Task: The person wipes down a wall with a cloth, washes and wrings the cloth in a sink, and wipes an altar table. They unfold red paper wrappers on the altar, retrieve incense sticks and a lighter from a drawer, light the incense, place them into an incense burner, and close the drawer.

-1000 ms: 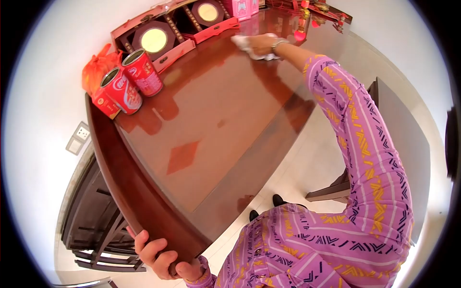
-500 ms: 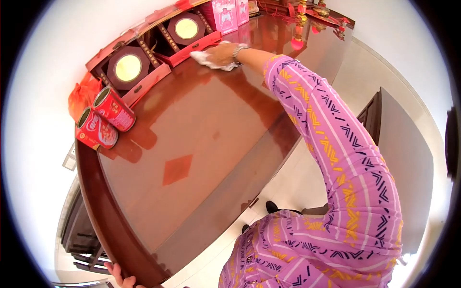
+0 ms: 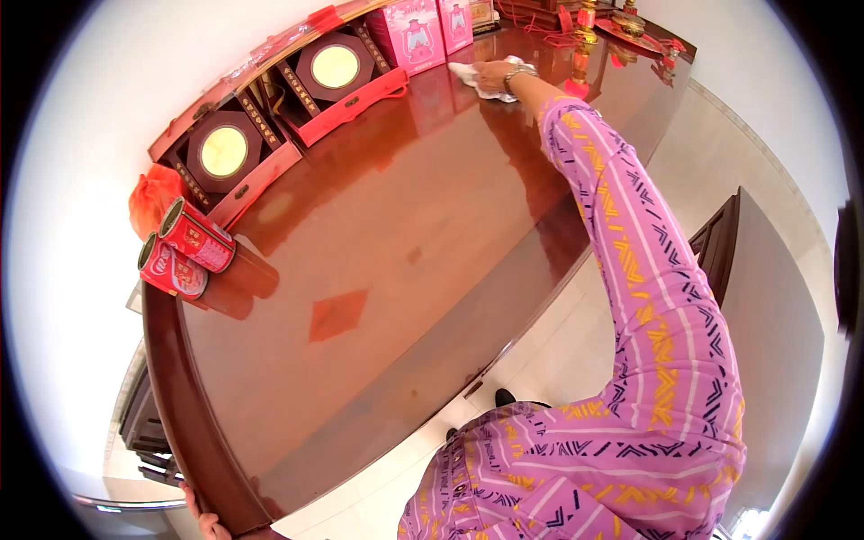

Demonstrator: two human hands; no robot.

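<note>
My right hand (image 3: 493, 77) is closed on a white cloth (image 3: 517, 92), which lies against the far part of the glossy brown table (image 3: 360, 216). Just beyond it stand pink boxes (image 3: 409, 38). At the bottom left my left hand (image 3: 207, 520) touches the table's raised dark edge (image 3: 193, 432); only some of its fingers show, and the rest is out of frame.
Open red boxes with round gold centres (image 3: 223, 152) line the wall side. Two red cans (image 3: 200, 236) stand at the left beside an orange bag (image 3: 155, 200). Red and gold ornaments (image 3: 587, 18) are at the far end. Dark chairs (image 3: 148, 418) stand beyond the left edge.
My right hand and the cloth went left along the red boxes, then back right to beside the pink boxes. The view has shifted, and less of my left hand shows at the edge.
</note>
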